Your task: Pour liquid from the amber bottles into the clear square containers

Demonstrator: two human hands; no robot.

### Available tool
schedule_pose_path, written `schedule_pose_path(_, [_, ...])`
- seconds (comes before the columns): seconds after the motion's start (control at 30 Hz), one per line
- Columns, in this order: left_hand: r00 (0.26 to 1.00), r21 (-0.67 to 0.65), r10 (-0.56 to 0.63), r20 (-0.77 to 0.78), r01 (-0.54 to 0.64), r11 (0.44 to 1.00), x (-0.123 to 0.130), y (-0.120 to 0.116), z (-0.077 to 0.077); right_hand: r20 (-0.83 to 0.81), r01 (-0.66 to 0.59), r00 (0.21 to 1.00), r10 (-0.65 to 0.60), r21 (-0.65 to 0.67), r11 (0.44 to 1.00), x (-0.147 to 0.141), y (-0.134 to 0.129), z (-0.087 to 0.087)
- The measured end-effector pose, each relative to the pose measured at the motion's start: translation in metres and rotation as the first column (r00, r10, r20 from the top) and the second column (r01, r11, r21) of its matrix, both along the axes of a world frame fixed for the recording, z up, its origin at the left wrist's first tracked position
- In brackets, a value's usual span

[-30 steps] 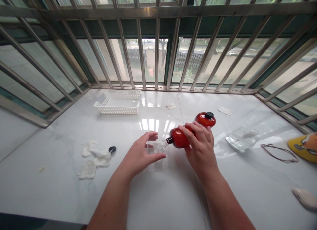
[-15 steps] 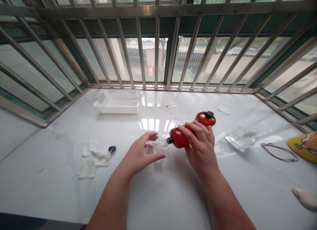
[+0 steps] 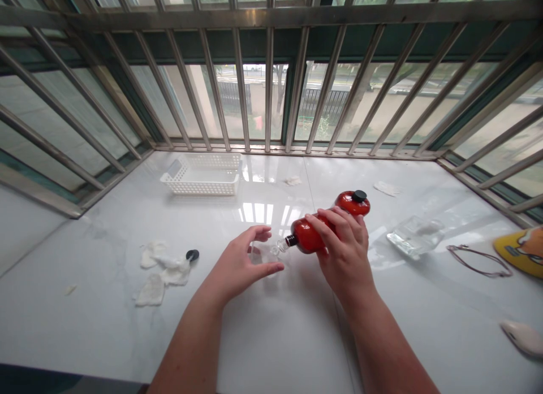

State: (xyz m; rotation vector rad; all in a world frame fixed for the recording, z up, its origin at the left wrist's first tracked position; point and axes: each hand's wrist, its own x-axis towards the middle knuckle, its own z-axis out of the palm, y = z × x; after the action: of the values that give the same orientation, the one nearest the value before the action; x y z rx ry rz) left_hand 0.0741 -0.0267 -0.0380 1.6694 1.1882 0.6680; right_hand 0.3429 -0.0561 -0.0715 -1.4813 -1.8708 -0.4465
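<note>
My right hand (image 3: 345, 247) is wrapped round a red bottle (image 3: 307, 234), which is tilted with its open black-threaded neck pointing left and down. The neck meets the mouth of a clear glass bottle (image 3: 278, 248). My left hand (image 3: 244, 261) curves round the clear bottle, thumb and fingers on either side of it; the transparent body is hard to make out. Just behind my right hand stands a second red bottle (image 3: 352, 203) with a black cap (image 3: 359, 196).
A white perforated basket (image 3: 203, 187) sits at the back left. Crumpled white pads (image 3: 163, 269) and a black cap (image 3: 192, 255) lie left. On the right are a clear glass bottle (image 3: 416, 237), a cord loop (image 3: 479, 261), a yellow item (image 3: 520, 250) and a pale object (image 3: 522, 337).
</note>
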Motion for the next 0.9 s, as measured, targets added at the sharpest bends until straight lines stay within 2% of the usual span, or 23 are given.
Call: schedule_pose_path(0.9, [1.000, -0.003, 0.013, -0.014, -0.013, 1.000, 0.0007, -0.0003, 0.0006, -0.001, 0.025, 1.000, -0.025, 0.029, 0.999, -0.0028, -0.0028, 0.0044])
